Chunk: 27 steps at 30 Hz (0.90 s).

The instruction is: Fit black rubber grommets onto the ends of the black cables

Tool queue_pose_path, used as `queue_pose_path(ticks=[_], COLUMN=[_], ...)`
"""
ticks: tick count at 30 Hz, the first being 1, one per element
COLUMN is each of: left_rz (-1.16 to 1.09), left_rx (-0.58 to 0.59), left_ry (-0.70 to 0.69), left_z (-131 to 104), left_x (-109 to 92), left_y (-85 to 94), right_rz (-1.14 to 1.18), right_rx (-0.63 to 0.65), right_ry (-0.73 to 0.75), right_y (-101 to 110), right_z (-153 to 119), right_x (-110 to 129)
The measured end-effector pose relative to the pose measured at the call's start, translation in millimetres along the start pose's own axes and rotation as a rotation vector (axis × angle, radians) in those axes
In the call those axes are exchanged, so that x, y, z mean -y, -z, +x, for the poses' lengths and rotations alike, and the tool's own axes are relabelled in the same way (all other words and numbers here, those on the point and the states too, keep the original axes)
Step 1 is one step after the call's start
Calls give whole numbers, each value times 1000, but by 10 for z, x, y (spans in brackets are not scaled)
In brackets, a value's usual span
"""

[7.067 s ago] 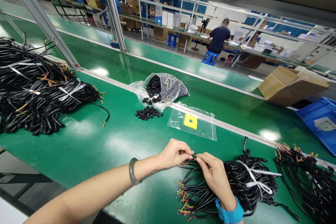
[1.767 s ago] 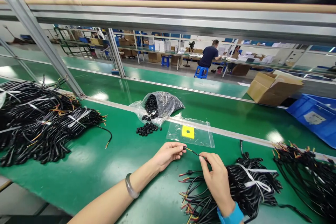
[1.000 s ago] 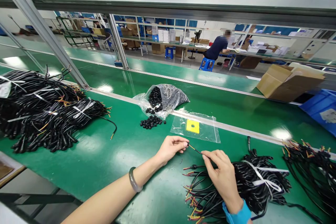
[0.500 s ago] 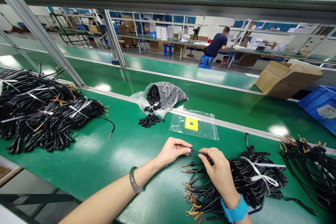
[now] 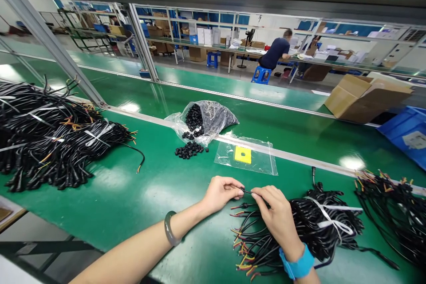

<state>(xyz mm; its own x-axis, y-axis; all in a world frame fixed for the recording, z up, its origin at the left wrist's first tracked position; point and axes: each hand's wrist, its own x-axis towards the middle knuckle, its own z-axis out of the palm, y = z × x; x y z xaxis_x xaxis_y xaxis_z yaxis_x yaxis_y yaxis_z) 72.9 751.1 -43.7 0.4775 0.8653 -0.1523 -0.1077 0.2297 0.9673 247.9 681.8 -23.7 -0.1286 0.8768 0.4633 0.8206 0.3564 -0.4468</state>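
My left hand point(image 5: 222, 194) pinches a small black piece point(image 5: 242, 190) at the end of a thin black cable point(image 5: 248, 192). That cable is gripped a little further along by my right hand point(image 5: 274, 208), whose fingers are pressed together. Below and beside my right hand lies a tied bundle of black cables point(image 5: 309, 217) with red and yellow wire ends. Beyond my hands, a yellow square piece point(image 5: 242, 155) rests on a clear zip bag point(image 5: 261, 162). Further left, small black parts point(image 5: 189, 150) lie loose before an open plastic bag point(image 5: 216, 120) of the same parts.
Large bundles of black cables point(image 5: 63, 142) cover the left of the green table point(image 5: 133, 204). Another cable pile point(image 5: 392, 213) lies at the right edge. A cardboard box point(image 5: 366, 95) and a blue bin point(image 5: 408, 135) stand at the back right. A person point(image 5: 278, 51) sits in the background.
My right hand has shifted slightly left along the cable, closer to my left hand. The view has tilted a little.
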Motion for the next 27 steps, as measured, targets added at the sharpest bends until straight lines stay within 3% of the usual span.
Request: queue_pose_path(ticks=[4,12,27], left_rz=[35,433,451], left_rx=[7,-16,23], left_ry=[-61,-375,-409], left_z=[-45,-94,-85], left_x=[-3,-38,-9], left_y=[-36,-32,-41], right_rz=[-9,16,44], right_rx=[58,144,155], right_ry=[-12,-22,1], right_y=[-8,1,-7], right_z=[-12,-6,-2], right_x=[-25,-31,-30])
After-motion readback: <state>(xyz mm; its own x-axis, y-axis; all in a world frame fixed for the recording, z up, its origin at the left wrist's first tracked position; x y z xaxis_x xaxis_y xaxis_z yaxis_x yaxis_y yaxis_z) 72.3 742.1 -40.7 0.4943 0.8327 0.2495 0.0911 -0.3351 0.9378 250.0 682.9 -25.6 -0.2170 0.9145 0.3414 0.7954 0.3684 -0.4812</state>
